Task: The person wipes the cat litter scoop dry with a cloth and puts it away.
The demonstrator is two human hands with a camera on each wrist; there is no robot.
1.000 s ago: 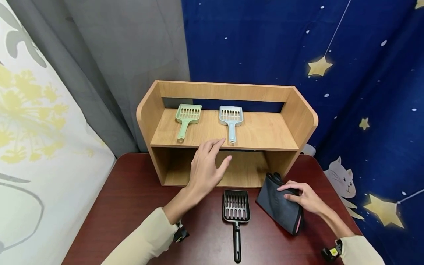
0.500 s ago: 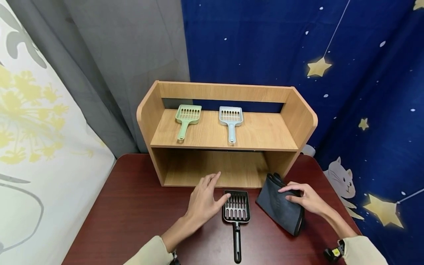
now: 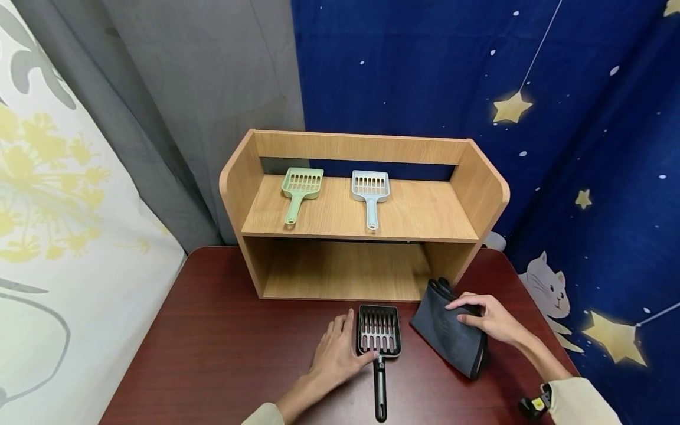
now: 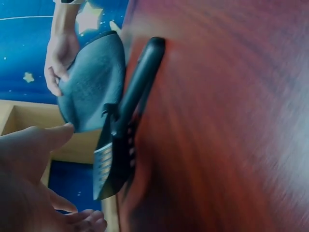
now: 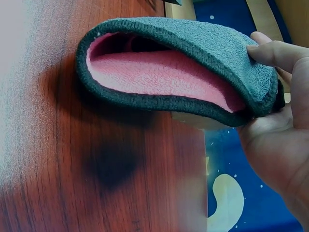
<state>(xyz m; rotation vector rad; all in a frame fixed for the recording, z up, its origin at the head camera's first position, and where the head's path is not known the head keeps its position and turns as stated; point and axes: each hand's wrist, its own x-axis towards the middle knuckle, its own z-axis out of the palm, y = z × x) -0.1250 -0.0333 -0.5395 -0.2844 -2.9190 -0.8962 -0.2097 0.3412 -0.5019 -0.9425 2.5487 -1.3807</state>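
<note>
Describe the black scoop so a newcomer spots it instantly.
Find the wooden shelf unit on the dark red table. Just in front lies a slotted scoop, left of the gray cloth. Unlike the green scoop and pale blue scoop, it's black.

Head view: lighting is running bright & even; table (image 3: 239, 348) is reflecting soft sheen nr. bottom ctr.; lower bay of shelf (image 3: 345, 274) is falling into shade. L. wrist view: exposure is running dimmer w/ bluish cast; table grain is smearing; glare is washing R. side. R. wrist view: glare is whitening upper L. of table; dark, soft-edged shadow is lying below cloth (image 5: 164, 77).
</note>
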